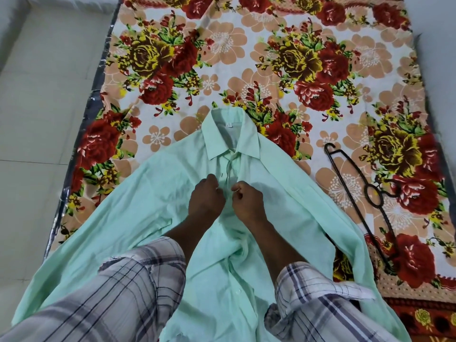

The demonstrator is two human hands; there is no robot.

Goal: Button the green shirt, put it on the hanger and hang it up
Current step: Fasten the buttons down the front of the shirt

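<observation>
A pale green shirt (153, 201) lies front-up on a flowered bedsheet (246, 58), collar away from me and sleeves spread to both sides. My left hand (206, 197) and my right hand (246, 199) sit side by side on the chest, just below the collar. Each hand has its fingers curled and pinches one edge of the shirt's front opening. The fingertips are hidden under the knuckles. One white button shows lower down the front. A dark hanger (370, 193) lies flat on the sheet to the right of the shirt, hook pointing away from me.
The sheet covers a mattress whose dark, shiny edge (88, 119) runs along the left. Beyond it is pale tiled floor (37, 95). A white wall stands at the far right. My checked sleeves lie over the shirt's lower part.
</observation>
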